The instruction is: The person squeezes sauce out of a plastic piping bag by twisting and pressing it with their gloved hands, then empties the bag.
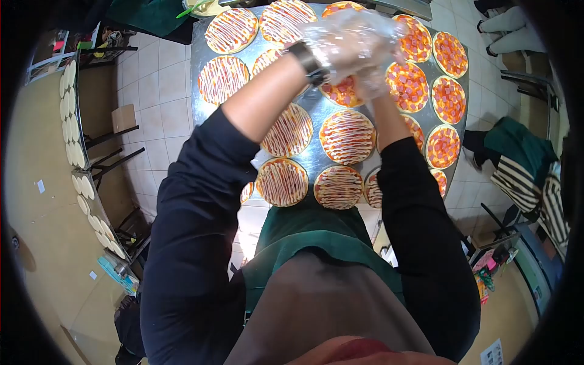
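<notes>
Both my hands are in clear plastic gloves and meet over the far middle of a metal table [204, 121]. My left hand [347, 42], with a dark band on its wrist, crosses over my right hand [370, 82] and hides most of it. Motion blur and shiny plastic obscure the fingers, so whether anything is held between them is unclear. Beneath them lies a pizza [340, 92] with red sauce and pink ham cubes. To the right are several similar ham-topped pizzas [406, 88]. Toward the left and front, pizzas striped with a pale sauce [347, 137] stand in rows.
A bowl with a green-handled utensil [194, 8] stands beyond the far left corner. Pale dough rounds [76, 128] line narrow tables along the left wall. A cardboard box [123, 117] sits on the tiled floor. People [517, 158] are off to the right.
</notes>
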`<state>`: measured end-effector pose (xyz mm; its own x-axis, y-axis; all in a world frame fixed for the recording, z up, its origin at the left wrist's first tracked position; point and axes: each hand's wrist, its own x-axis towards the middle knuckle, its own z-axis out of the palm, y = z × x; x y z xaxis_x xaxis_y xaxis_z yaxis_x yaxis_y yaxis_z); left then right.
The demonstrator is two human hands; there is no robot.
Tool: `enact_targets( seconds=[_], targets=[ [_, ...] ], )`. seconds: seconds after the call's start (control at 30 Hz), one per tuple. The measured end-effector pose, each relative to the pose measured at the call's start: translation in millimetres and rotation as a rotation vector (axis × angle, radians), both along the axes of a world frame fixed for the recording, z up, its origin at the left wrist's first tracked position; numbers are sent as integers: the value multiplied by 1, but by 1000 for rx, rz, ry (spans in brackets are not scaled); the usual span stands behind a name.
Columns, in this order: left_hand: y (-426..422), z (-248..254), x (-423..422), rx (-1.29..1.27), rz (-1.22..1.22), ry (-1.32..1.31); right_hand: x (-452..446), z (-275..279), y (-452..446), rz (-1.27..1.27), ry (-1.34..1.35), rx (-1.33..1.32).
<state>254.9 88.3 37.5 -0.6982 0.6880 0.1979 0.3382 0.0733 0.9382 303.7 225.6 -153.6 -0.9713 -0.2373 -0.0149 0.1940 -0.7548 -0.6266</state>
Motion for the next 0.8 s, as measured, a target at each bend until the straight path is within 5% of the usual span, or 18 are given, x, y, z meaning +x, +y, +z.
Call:
enact_targets(
  seconds=[0.03,0.07,0.2,0.33,0.37,0.4,0.43,0.53,0.6,0.7,0.77,0.8],
  targets=[
    [6,-6,-3,4,4,-1,-5,-10,11,-51,23,-2],
    [13,-9,-4,-133,16,174,-10,-24,15,72,-19,-287],
    [2,5,-1,-150,26,132,-25,-71,24,491,-160,-1298],
    [-21,11,7,-141,28,-55,1,-70,-36,499,-322,-1448],
    [-23,6,7,-57,1,-42,3,-53,-26,268,-148,-1023],
    [-16,20,10,-121,23,-79,6,-36,-16,50,35,-188],
    [-8,19,10,-118,25,-78,8,-19,-6,-79,20,342],
    [3,16,10,-219,40,418,5,2,26,-102,-148,152],
    [3,15,11,-263,14,407,6,10,36,-26,-15,264],
    [-10,31,16,-370,-27,242,19,3,-3,-86,-247,232],
    [-28,36,24,-185,35,-71,29,-5,-36,-32,-128,309],
    [-30,42,26,-236,50,10,30,-5,-39,-32,-110,318]
  ],
)
